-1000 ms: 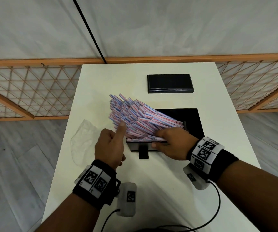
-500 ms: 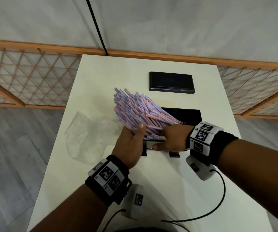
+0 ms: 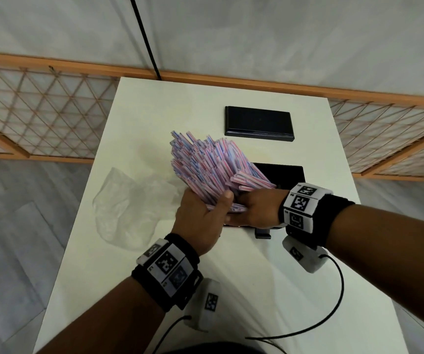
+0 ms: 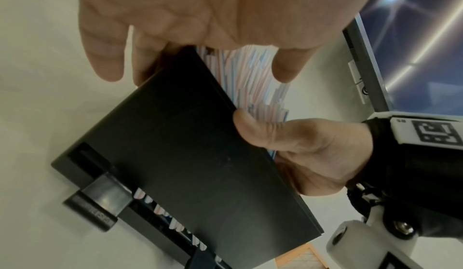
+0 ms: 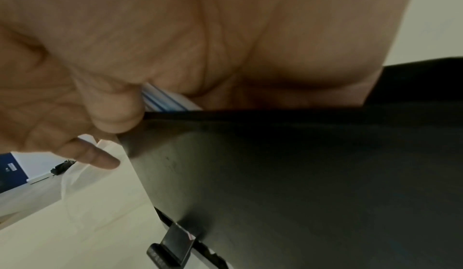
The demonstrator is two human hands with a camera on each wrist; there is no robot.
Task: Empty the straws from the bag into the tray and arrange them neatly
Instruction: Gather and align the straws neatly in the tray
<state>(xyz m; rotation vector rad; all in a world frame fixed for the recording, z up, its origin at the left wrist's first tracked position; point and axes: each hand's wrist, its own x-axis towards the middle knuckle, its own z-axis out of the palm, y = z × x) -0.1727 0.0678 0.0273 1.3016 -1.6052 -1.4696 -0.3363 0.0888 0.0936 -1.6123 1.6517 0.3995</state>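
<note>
1. Left hand (image 3: 200, 221) wrapped round the near end of the straws (image 3: 210, 169): thumb over the top of the bundle, fingers curled underneath, a closed grip on them.
2. Right hand (image 3: 254, 209) just beside the left, touching it, thumb against the near rim of the tray (image 3: 286, 175) and fingers tucked round the same end of the straws; a closed grip there too.
3. Straws fanned up and away from both grips, tilted toward the far left, far ends loose in the air, near ends down in the tray.
4. Seen from the left wrist, a few straw ends showing through the slot low in the tray's (image 4: 190, 154) front wall, below the grips.
5. Bag (image 3: 129, 203) lying crumpled and flat on the surface (image 3: 257, 290), to the left of the left grip, apart from it.
6. Black lid (image 3: 259, 123) flat on the surface beyond both grips, well apart from the straws' far ends.
</note>
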